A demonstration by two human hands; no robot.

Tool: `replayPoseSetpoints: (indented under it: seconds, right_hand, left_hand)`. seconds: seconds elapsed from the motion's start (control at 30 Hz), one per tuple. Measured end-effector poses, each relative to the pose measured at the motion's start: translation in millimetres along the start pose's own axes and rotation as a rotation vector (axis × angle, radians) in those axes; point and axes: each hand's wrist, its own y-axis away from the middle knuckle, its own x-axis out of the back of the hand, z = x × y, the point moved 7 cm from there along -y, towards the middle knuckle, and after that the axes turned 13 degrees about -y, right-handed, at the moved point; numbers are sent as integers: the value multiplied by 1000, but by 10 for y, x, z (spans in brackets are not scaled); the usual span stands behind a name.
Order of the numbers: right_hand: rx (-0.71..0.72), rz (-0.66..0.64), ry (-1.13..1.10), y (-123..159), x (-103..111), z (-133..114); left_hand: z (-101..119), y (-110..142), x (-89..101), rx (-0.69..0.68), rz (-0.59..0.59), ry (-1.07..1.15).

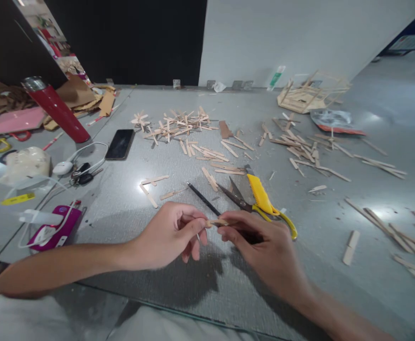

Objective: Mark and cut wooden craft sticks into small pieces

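Observation:
Between my two hands a short wooden craft stick [215, 222] is held just above the grey table. My left hand [179, 232] pinches its left end between thumb and fingers, the other fingers loosely curled. On the stick's other end, my right hand [260, 241] is closed in a pinch, covering much of that end. Just beyond my fingers lies a black pen [203, 198]. Yellow-handled scissors [239, 199] rest behind my right hand, beside a yellow utility knife [259, 192]. Several loose craft sticks [210, 179] lie past them, and a joined angle of sticks [149, 190] lies to the left.
Piles of craft sticks [179, 124] spread across the table, more at right [299, 147]. A stick-built frame [312, 94] stands at the back right. On the left are a phone [120, 144], a red bottle [60, 111], keys [83, 175] and a purple power strip [60, 227] with cables.

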Motion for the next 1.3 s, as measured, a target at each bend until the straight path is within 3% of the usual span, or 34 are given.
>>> replayPoseSetpoints:
  seconds: [0.27, 0.53, 0.73, 1.07, 1.3]
  right_hand:
    - [-113, 12, -78, 29, 3, -24]
    - [-172, -42, -101, 15, 9, -8]
    - [-107, 6, -39, 40, 7, -46]
    - [-148, -1, -94, 37, -49, 39]
    - [-117, 23, -189, 46, -105, 74]
  left_hand:
    - [43, 67, 49, -148, 179, -348]
    - [104, 106, 63, -222, 211, -522]
    - [95, 102, 53, -252, 227, -562]
    - [49, 107, 60, -250, 265, -527]
    - [-36, 42, 11, -115, 177, -155]
